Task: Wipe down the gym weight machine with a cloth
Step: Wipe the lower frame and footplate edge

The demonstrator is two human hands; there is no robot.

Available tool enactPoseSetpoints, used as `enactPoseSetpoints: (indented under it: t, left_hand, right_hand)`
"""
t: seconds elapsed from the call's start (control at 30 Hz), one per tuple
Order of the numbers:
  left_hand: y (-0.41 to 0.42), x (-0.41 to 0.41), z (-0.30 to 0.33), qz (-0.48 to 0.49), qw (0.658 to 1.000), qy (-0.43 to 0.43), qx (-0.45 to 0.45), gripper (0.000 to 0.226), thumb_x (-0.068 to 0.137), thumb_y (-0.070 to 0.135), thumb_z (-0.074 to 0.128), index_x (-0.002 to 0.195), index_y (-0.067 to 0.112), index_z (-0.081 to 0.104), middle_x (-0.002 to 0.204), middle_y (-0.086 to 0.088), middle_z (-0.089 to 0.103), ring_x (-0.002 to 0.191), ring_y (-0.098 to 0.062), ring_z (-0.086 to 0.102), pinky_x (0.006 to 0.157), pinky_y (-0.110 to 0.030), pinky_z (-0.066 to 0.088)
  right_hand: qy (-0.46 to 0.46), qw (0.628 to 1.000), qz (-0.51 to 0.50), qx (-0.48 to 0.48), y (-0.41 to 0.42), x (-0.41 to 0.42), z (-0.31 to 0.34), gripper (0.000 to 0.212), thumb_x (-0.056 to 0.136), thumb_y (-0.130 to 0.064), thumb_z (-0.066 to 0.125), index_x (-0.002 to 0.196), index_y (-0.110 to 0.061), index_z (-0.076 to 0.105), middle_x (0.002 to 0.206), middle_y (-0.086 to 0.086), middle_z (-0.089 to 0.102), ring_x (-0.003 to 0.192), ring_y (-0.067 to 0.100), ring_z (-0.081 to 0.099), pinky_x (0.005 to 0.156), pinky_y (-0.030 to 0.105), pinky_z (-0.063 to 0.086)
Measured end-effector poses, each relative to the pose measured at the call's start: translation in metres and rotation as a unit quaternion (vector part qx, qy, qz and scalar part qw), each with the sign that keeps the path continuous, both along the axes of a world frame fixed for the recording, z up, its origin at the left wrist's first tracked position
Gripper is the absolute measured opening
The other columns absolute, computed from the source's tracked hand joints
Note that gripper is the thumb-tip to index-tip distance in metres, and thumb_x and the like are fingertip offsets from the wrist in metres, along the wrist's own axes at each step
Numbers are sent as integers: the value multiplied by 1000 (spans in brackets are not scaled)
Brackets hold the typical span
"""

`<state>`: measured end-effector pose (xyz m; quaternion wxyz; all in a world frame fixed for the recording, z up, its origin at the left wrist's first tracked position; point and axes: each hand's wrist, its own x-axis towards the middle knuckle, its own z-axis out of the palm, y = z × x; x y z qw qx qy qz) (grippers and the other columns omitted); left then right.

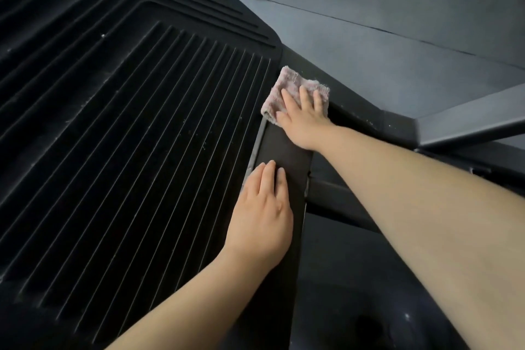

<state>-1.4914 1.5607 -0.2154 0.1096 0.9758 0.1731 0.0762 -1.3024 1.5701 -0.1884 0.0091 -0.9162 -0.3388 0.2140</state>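
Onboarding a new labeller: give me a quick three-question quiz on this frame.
1. True or false: the right hand presses the cloth with straight fingers.
2. Where does the left hand rest? A) on the cloth B) on the smooth black bar beside the ribbed footplate C) on the floor
3. Fill in: the cloth lies at the bar's ___ end, far or near.

Key: 1 true; 2 B; 3 far.
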Motion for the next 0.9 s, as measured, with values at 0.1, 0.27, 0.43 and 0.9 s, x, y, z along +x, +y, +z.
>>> enactPoseSetpoints:
  t: [0.1, 0.27, 0.43, 0.9]
  left_hand:
    - [-2, -2, 2, 4, 1000, 5, 4, 54, 86, 24, 30, 120, -7, 59, 123, -25, 59, 118, -38, 55, 98, -48, 43]
    - [-4, -2, 5, 17, 1000, 2, 4, 54, 84, 23, 32, 120, -6, 60, 123, -25, 59, 117, -37, 56, 97, -47, 43]
    - [-5, -1, 1, 27, 999, -17, 16, 54, 84, 24, 33, 120, -5, 60, 123, -24, 59, 117, -36, 57, 96, -46, 44]
    - [-3, 0, -1, 32, 998, -33, -44, 52, 83, 19, 36, 125, -6, 53, 127, -23, 56, 121, -35, 52, 102, -39, 36]
  right_hand:
    - [13, 999, -33, 15, 2, 1, 1, 56, 102, -44, 16, 151, -31, -9, 157, 6, -22, 141, 34, -27, 115, 52, -11]
    - [-1, 999, 19, 27, -19, -22, -7, 56, 102, -43, 16, 151, -32, -8, 158, 8, -20, 140, 35, -27, 114, 53, -6]
    - [15, 999, -16, 36, -2, 10, 0, 58, 100, -49, 23, 151, -37, -3, 158, 4, -19, 141, 35, -26, 114, 53, -6]
    - [68, 995, 13, 73, -40, -37, -4, 55, 103, -39, 21, 152, -32, -5, 156, 3, -26, 137, 30, -35, 114, 54, -2]
